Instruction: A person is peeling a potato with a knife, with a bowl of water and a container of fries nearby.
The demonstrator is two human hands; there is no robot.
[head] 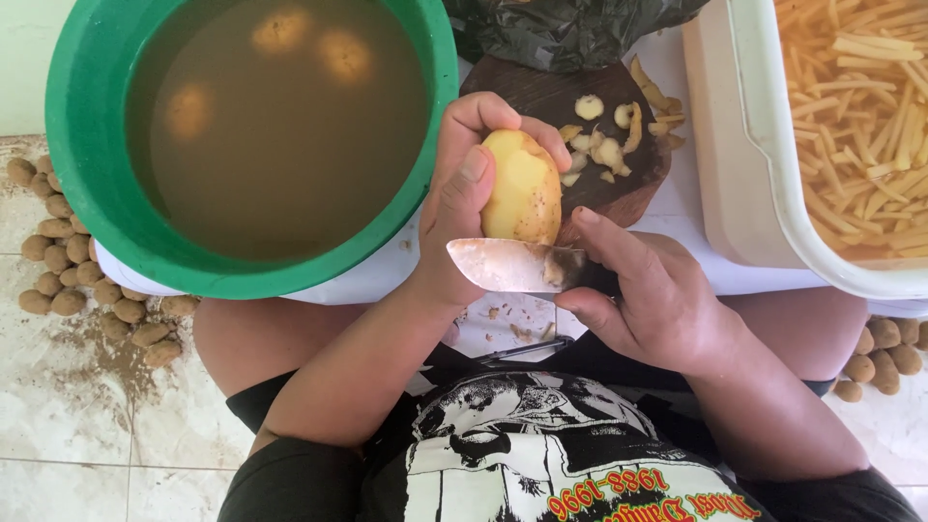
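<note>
One peeled potato (523, 188) is held upright, clasped by the left hand (462, 208); one knife (512, 266) is gripped beneath it by the right hand (650, 300). Seemingly three potatoes are sunk in the basin (87, 184) beyond.

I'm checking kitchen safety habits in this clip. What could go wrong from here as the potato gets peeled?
The knife blade lies right under the left hand holding the peeled potato; a slip might nick the thumb or palm. The wet-looking potato could slide from the grip. The right hand holds the knife close to the blade, so a finger may slip onto the edge. The full green basin overhangs the table edge and might tip if bumped.
</note>
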